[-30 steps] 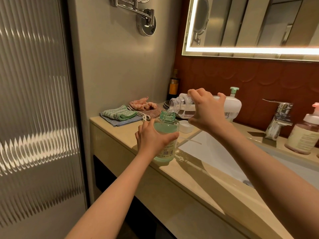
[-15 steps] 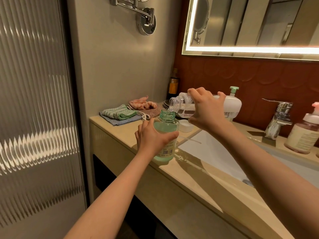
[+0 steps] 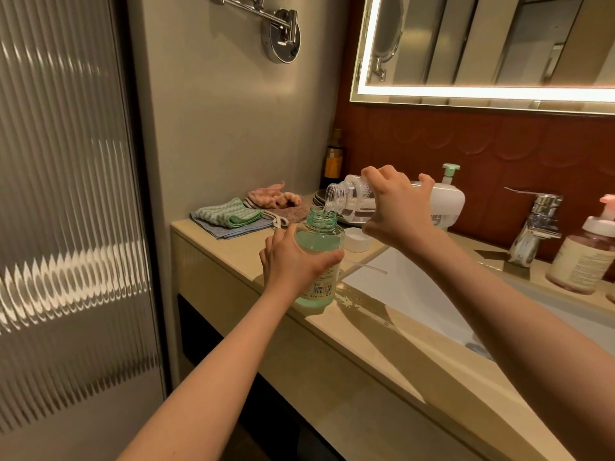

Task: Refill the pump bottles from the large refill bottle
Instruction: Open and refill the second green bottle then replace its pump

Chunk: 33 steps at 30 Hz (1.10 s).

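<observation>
Hardly anything has moved: your left hand (image 3: 293, 261) grips the green pump bottle (image 3: 319, 241) upright at the front edge of the worktop (image 3: 382, 344). Beyond, your right hand (image 3: 396, 207) grips the refill bottle (image 3: 351, 197) near-horizontal, mouth leftward, just above the open neck.

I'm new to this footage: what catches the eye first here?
The right hand tips a clear refill bottle over the open neck of a green bottle, which the left hand holds on the counter. Behind them, a lit mirror glows above the sink.
</observation>
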Available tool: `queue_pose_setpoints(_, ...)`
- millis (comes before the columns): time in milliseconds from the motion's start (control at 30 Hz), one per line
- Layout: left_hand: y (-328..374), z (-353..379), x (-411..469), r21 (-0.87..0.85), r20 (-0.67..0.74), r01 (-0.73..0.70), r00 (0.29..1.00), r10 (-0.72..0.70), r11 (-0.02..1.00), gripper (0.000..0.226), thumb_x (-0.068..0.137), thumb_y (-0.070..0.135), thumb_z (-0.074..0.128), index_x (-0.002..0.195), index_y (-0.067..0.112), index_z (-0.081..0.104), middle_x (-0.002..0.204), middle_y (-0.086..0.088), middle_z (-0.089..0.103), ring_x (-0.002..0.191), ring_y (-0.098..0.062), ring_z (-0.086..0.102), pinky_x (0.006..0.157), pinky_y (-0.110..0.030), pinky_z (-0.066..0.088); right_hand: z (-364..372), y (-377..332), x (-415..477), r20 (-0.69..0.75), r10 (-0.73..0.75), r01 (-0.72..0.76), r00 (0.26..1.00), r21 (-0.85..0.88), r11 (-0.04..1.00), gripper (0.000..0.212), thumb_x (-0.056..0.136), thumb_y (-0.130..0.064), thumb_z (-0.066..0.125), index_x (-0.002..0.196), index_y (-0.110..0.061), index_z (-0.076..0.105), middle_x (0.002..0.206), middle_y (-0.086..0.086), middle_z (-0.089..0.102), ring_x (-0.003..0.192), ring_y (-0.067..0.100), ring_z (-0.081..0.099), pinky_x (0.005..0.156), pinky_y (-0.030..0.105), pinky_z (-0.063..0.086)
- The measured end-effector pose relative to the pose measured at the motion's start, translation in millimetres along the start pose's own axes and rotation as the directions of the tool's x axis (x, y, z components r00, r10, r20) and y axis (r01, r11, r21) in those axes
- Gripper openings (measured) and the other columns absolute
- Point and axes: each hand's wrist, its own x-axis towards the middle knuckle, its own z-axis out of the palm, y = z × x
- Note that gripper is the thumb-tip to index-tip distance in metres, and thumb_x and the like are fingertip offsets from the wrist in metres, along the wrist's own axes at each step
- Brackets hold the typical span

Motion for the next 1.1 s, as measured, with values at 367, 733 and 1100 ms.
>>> queue_pose_setpoints(367,-2.6,1.4,1.9,-0.002,-0.008,-0.003,1.000,0.003,1.000,0.086,0.062,0.064,0.068,0.130,0.019,0.044,0.130,-0.005,0.046,0.123,-0.021,0.035,0.101,-0.036,0.027,-2.2,-0.8,0.7,0.017,-0.004,0.004,1.000,0.008,1.000,0.056,0.077,-0.015,0.067,0.127,-0.019,0.041,0.122,0.003,0.047,0.116,0.021,0.044,0.109,0.053,0.015)
queue_pose_setpoints(733,-2.8,1.9,1.9,-0.006,-0.021,0.002,1.000,-0.002,1.000,0.086,0.064,0.062,0.071,0.133,0.017,0.043,0.130,-0.006,0.046,0.124,-0.022,0.035,0.102,-0.036,0.027,-3.3,-1.1,0.7,0.031,-0.003,0.003,1.000,0.005,1.000,0.058,0.078,-0.016,0.067,0.129,-0.019,0.039,0.125,0.004,0.046,0.118,0.021,0.043,0.109,0.054,0.013)
queue_pose_setpoints(1100,-1.6,1.6,1.8,-0.001,-0.032,-0.002,0.999,0.002,1.000,0.078,0.068,0.056,0.072,0.130,0.019,0.044,0.129,-0.005,0.047,0.124,-0.021,0.035,0.101,-0.035,0.027,-3.6,-0.7,2.6,0.033,-0.015,0.016,0.999,-0.027,1.000,0.062,0.077,-0.017,0.068,0.131,-0.020,0.038,0.126,0.005,0.045,0.119,0.022,0.042,0.109,0.055,0.014)
